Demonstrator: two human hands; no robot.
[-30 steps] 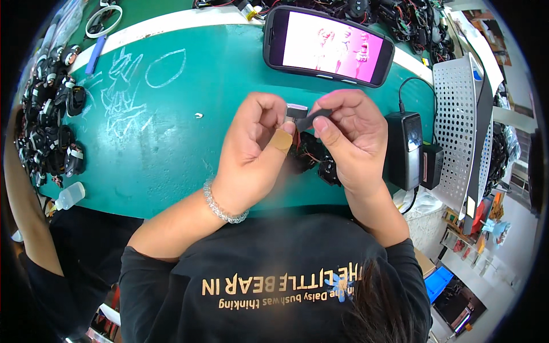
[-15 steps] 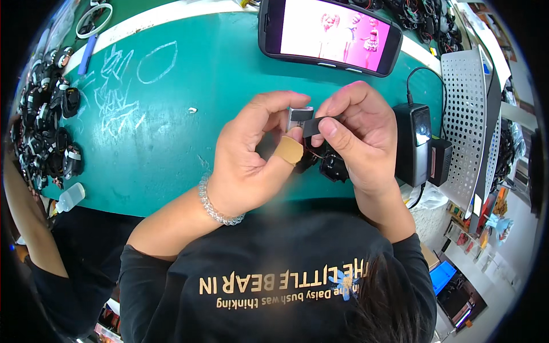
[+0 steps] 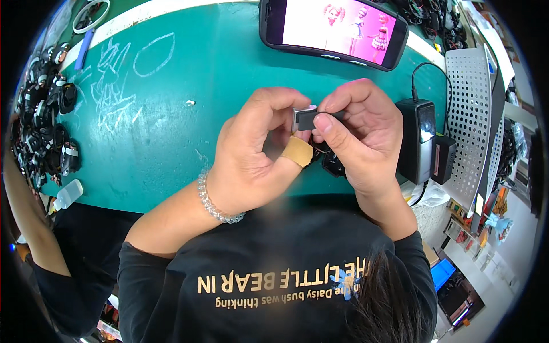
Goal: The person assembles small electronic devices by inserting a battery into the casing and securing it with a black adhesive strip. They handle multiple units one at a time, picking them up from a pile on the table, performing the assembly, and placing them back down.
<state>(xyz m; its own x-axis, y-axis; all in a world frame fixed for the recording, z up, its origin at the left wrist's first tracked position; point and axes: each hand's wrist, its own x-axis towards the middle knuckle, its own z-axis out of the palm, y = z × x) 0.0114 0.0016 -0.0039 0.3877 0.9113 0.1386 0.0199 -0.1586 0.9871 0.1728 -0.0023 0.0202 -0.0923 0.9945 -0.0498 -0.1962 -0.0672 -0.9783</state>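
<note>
My left hand (image 3: pixel 249 151), with a tan bandage (image 3: pixel 298 151) around its thumb, pinches a small silver rectangular piece (image 3: pixel 295 119) between thumb and fingers. A short black strip (image 3: pixel 307 122), which looks like tape, lies across the face of that piece. The strip's right end is pinched between the thumb and index finger of my right hand (image 3: pixel 369 137). Beneath both hands sits a small black part (image 3: pixel 333 166) with thin wires, mostly covered by the fingers. Whether the wires join the silver piece is hidden.
A large phone (image 3: pixel 334 31) stands at the back, its screen lit. On the right are a black power adapter (image 3: pixel 416 140) and a perforated white basket (image 3: pixel 469 114). Bundled black cables (image 3: pixel 43 114) and a small bottle (image 3: pixel 68 194) lie left, near another person's arm (image 3: pixel 34 228).
The black strip has come to lie flatter over the silver piece, covering more of it. Both hands have shifted slightly and remain close together.
</note>
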